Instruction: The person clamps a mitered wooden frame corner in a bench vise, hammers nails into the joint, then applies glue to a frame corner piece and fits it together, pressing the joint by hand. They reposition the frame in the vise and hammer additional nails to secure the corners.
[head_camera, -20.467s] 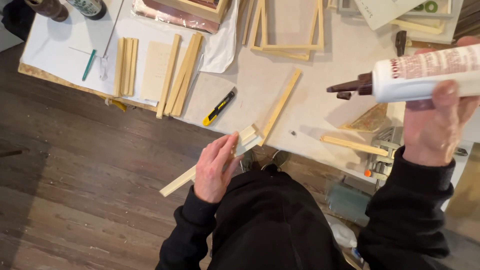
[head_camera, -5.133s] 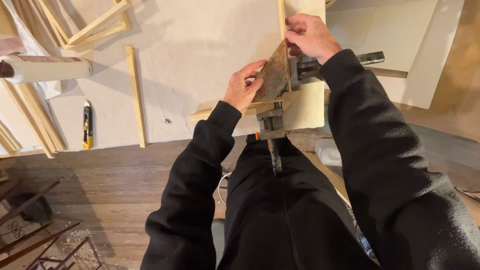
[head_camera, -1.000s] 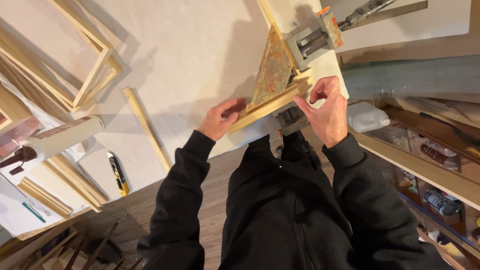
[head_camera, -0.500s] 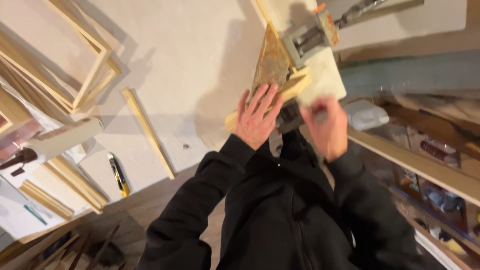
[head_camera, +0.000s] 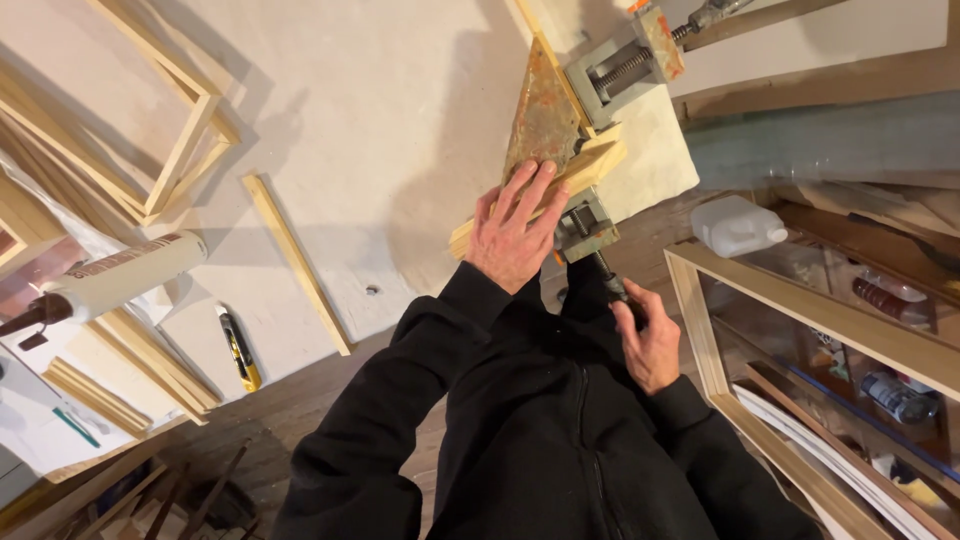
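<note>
At the far left a caulk-style glue tube (head_camera: 120, 280) lies beside stacked wood strips (head_camera: 150, 365), with a yellow utility knife (head_camera: 240, 348) below and a loose wood strip (head_camera: 296, 262) slanting across the pale worktable (head_camera: 380, 130). Open wooden frames (head_camera: 170, 150) rest above. The left hand (head_camera: 512, 230) lies flat, fingers spread, pressing a pale wood strip (head_camera: 595, 165) down at the table's edge, where it sits in a rusty corner clamp (head_camera: 560, 120). The right hand (head_camera: 645, 335) is closed around the clamp's dark screw handle (head_camera: 605, 280) below the edge. Farther right stand a white plastic jug (head_camera: 735, 225) and a shelf frame (head_camera: 800, 310).
</note>
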